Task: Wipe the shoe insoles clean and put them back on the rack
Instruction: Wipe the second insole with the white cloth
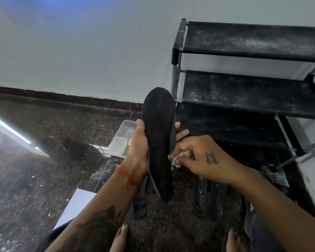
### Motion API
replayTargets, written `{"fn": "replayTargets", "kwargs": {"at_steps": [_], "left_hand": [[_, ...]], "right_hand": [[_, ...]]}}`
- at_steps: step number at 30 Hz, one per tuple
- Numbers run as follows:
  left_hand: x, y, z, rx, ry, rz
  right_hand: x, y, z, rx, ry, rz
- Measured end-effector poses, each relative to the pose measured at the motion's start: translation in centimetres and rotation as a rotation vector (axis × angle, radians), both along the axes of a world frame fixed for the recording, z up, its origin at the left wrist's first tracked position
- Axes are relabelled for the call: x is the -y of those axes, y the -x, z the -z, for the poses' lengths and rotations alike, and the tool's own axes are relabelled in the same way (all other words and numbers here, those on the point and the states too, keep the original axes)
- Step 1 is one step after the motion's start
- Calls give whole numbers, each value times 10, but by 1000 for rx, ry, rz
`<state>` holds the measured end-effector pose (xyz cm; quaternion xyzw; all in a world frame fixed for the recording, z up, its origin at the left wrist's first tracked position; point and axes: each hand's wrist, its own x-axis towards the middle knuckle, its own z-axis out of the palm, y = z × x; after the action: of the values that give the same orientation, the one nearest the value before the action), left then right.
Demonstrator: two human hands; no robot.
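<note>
a: where's the insole?
b: mid-frame. left hand (137,140) clamps its fingers round the black insole (159,142), long axis near upright, toe up.
a: and the right?
b: right hand (198,157), fingers pinching a white cloth (178,158), touches its right edge.
a: count?
b: one held, three insoles (200,197) on the floor; three-shelf shoe rack (253,42) upper right.
</note>
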<state>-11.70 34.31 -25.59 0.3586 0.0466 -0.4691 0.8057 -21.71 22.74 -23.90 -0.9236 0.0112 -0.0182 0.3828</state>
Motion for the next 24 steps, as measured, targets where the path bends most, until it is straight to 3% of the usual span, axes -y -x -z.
{"fn": "replayTargets", "kwargs": {"at_steps": [3,9,12,14,17,19,21,24], "left_hand": [[2,-2,2,-17,32,-27],[3,-2,-2,42,-46,-45],[5,2,-2,87,-121,-15],[6,3,-2,72,-117,-27],[4,1,-4,14,-29,-13],[2,1,-6,-8,-8,-31],[2,0,-6,36,-22,-19],[2,1,-9,103,-92,-32]], "right_hand": [[16,7,-7,-211,76,-75],[17,-6,-8,310,-89,368],[4,-14,5,331,149,301],[-2,-15,4,263,178,220],[3,-9,-10,-24,-21,-27],[10,-5,-14,-108,-54,-94],[15,-6,-13,50,-71,54],[16,-14,-2,349,145,293]]}}
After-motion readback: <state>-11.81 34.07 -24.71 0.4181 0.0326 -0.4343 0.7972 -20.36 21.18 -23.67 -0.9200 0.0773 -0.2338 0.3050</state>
